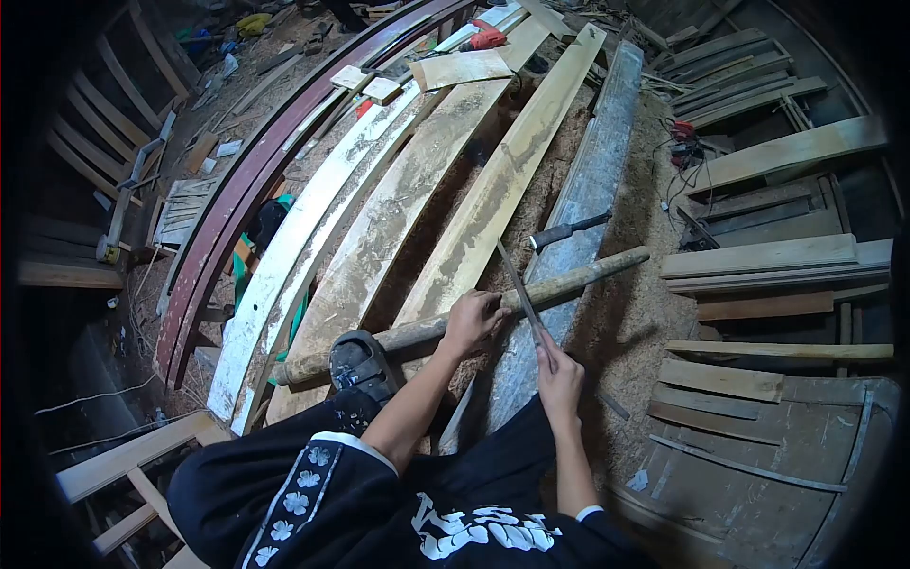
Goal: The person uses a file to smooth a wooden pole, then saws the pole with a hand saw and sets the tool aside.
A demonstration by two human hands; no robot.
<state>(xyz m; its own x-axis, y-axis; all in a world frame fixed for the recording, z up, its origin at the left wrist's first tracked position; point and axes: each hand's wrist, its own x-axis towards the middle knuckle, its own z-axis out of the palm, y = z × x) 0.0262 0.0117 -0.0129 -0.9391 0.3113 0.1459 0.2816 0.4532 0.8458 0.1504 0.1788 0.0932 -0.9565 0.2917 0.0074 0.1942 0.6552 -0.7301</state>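
A long round wooden pole (597, 271) lies slantwise across the planks in front of me. My left hand (474, 321) is closed over the pole near its middle, fingers curled. In my right hand (561, 381) is a long, narrow, flat metal tool (517, 281), perhaps a file; its shaft crosses over the pole, tip pointing away from me. The exact grip is partly hidden by the fingers. A foot in a dark sandal (360, 364) presses on the pole's left part. Beyond the pole, a dark tool with a pale band (569, 230) lies on a grey weathered plank (599, 156).
Long pale planks (517, 161) and a white-painted plank (284, 251) run away from me. A curved maroon beam (213, 237) stands left. A red power tool (488, 38) lies at the far end. Sawdust (640, 223) covers the floor; stacked boards (768, 256) line the right.
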